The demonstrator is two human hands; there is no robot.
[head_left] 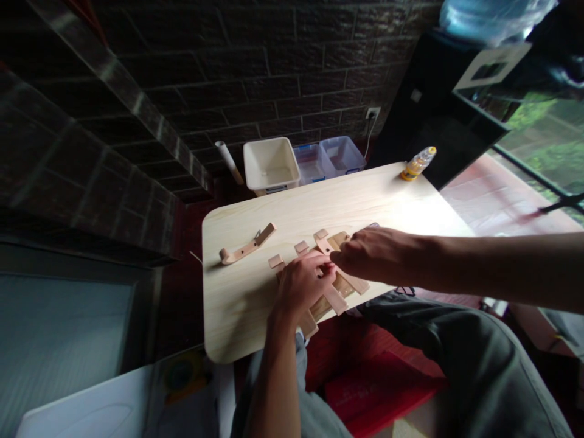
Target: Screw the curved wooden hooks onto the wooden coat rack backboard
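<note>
A wooden piece made of a board point(323, 308) crossed by several pale strips point(336, 300) with raised end blocks point(302, 247) lies at the table's near edge. My left hand point(302, 281) rests over the strips with bent fingers, thumb and forefinger close together; what they pinch is hidden. Against its fingertips, my right hand point(367, 250) is closed in a fist above the board, and whatever it holds cannot be made out. Apart from both hands, to the left, a loose wooden strip point(244, 250) with a block at each end and dark holes lies on the table.
The light wooden table point(237, 331) has a clear bottle with yellow cap and base point(417, 164) at its far right. Behind it stand a cream bin point(271, 164), two clear plastic boxes point(342, 156) and a white tube point(229, 162) by a brick wall. My legs are below the near edge.
</note>
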